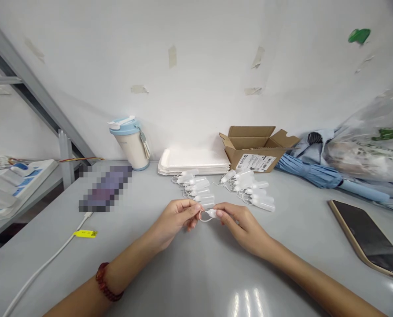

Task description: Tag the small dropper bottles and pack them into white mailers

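Here, curved white cord (205, 220) between hands (178, 220) (244, 224).

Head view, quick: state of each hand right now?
Left hand: closed, pinching the thin white cord.
Right hand: closed, fingertips holding the small white bottle.

Bare grey tabletop (189, 281) open between the two forearms and right out to the black-screened phone in a tan case (369, 233); far side blocked by small white plastic bottles with cords (199, 192), flat white padded envelopes (196, 159), open brown cardboard box (254, 152), folded blue umbrella (308, 171).
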Demonstrator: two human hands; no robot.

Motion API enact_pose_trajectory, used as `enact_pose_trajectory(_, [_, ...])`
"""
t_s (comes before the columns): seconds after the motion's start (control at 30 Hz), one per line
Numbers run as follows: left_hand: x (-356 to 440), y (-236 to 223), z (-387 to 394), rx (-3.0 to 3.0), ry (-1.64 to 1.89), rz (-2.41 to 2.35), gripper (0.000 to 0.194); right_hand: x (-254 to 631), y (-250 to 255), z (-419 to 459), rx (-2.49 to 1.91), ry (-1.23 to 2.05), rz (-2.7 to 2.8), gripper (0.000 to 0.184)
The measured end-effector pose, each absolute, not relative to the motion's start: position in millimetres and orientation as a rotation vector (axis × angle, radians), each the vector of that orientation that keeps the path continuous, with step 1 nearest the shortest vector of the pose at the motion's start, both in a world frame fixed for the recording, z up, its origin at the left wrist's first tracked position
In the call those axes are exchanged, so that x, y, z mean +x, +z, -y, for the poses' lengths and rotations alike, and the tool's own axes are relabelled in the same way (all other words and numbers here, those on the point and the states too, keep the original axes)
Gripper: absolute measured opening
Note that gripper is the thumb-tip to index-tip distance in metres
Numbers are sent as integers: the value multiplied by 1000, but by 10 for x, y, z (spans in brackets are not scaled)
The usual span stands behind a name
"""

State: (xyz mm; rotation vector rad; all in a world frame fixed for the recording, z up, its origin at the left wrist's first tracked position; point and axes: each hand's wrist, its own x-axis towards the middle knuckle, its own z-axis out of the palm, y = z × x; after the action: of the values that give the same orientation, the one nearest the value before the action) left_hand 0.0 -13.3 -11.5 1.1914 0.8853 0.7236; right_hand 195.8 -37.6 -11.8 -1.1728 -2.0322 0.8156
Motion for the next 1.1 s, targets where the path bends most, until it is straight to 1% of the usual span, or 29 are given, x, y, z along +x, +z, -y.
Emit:
enact_pose_trajectory(0.53, [-9,-120,124,1225,707,-878,29,1949,-120,381,-1169,844,2023,29])
enact_pose_trajectory(0.83, [-11,-119,131,1252,699,-884,30,1935,-114,392,-1178,784,2038,29])
enact_pose_trajectory(1.1, [45,-116,201,1537,785,-1110,28,1921,-141,396,-1205,751,2056,29])
